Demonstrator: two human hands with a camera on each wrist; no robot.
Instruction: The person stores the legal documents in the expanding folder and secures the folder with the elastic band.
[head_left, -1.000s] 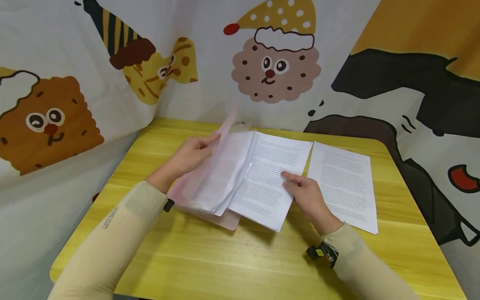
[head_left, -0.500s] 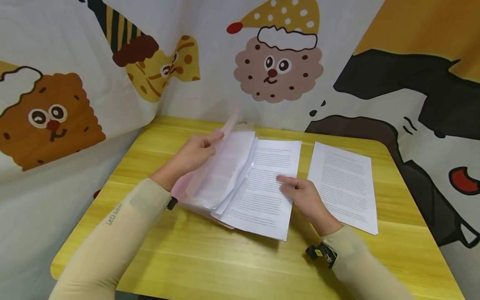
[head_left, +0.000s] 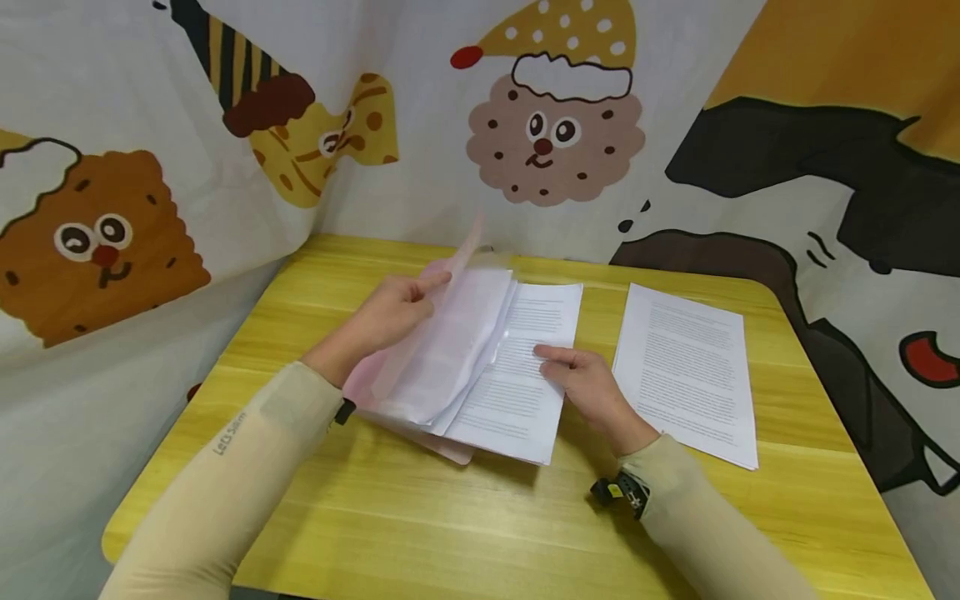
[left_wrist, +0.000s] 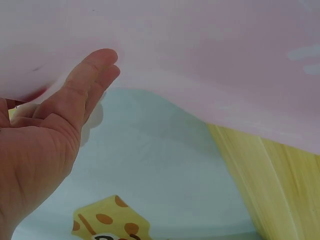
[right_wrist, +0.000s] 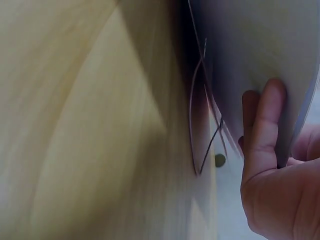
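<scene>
A pink folder (head_left: 442,450) with translucent pockets lies opened on the left-middle of the table. My left hand (head_left: 393,310) pinches its raised pink leaves near the edge. From the left wrist view, straight fingers (left_wrist: 95,75) lie against the pink sheet (left_wrist: 210,65), the thumb mostly hidden. My right hand (head_left: 588,385) pinches the right edge of a stack of printed papers (head_left: 513,408), thumb on top. In the right wrist view, fingers (right_wrist: 267,112) support the papers' underside (right_wrist: 250,40). The stack's left part is hidden beneath the folder leaves.
A second stack of printed papers (head_left: 693,375) lies to the right on the yellow wooden table (head_left: 375,525). A white cloth (head_left: 420,167) with cartoon prints hangs behind the table and along its left side.
My right hand has moved left, sliding the printed papers further under the raised folder leaves. My left hand keeps its hold on the leaves, shifting only slightly.
</scene>
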